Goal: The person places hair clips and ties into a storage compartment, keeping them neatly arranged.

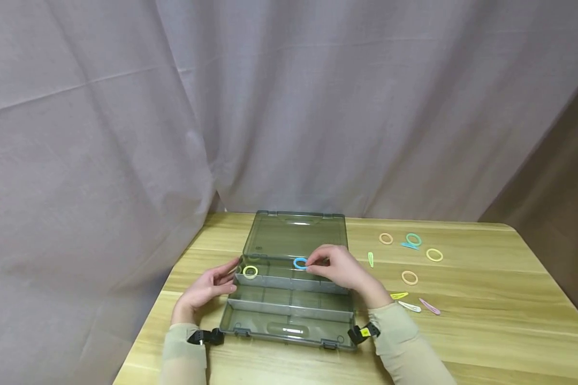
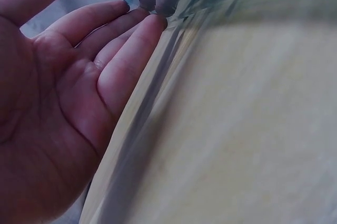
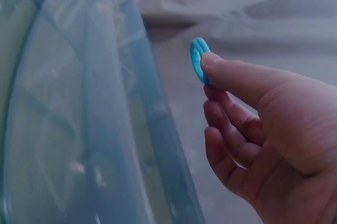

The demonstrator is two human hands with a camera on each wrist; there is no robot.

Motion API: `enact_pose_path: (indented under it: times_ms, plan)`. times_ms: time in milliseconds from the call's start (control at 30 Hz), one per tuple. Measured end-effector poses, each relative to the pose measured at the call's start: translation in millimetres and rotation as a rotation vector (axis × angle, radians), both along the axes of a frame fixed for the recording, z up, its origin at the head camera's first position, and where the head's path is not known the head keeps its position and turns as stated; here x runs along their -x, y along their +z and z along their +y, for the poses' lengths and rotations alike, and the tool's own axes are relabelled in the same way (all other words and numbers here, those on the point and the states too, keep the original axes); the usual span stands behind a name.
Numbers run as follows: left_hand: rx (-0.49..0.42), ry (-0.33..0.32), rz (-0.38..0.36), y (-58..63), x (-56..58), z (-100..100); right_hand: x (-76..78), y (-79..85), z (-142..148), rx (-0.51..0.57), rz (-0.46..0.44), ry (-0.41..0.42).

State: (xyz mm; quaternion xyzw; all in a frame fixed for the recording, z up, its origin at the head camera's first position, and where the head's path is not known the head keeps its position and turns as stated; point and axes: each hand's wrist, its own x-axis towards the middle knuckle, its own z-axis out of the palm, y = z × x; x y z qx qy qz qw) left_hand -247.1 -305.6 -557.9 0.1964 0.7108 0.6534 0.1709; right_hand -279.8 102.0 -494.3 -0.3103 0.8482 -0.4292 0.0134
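Observation:
A translucent dark organizer box (image 1: pixel 291 306) lies with its lid raised back. My left hand (image 1: pixel 209 289) rests against its left side, thumb at the rim; the left wrist view shows fairly straight fingers (image 2: pixel 131 61) touching the wall. Between thumb and fingertips, my right hand (image 1: pixel 337 267) pinches a blue hair tie (image 1: pixel 299 263) over the back row. The right wrist view shows the blue hair tie (image 3: pixel 198 60) upright, its lower end hidden by the thumb. In the back-left compartment sits a yellow hair tie (image 1: pixel 250 272).
Right of the box, hair ties in orange (image 1: pixel 386 239), green (image 1: pixel 413 239) and yellow (image 1: pixel 434 255) lie on the wooden table (image 1: pixel 501 299). Snap hair clips are scattered among them, including a pink clip (image 1: pixel 430 306) and a white clip (image 1: pixel 409 306). A grey curtain (image 1: pixel 289 107) hangs behind.

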Motion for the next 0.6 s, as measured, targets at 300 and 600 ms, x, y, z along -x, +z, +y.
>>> enact_pose_path:
  times_ms: [300, 600]
  plan:
    - [-0.010, 0.008, 0.013, -1.6, -3.3, -5.9, 1.4, 1.0, -56.9, -0.066, 0.014, 0.079]
    - [-0.025, 0.009, -0.011, -1.1, -5.3, -6.1, 0.3, 10.3, -93.5, -0.148, 0.120, 0.122]
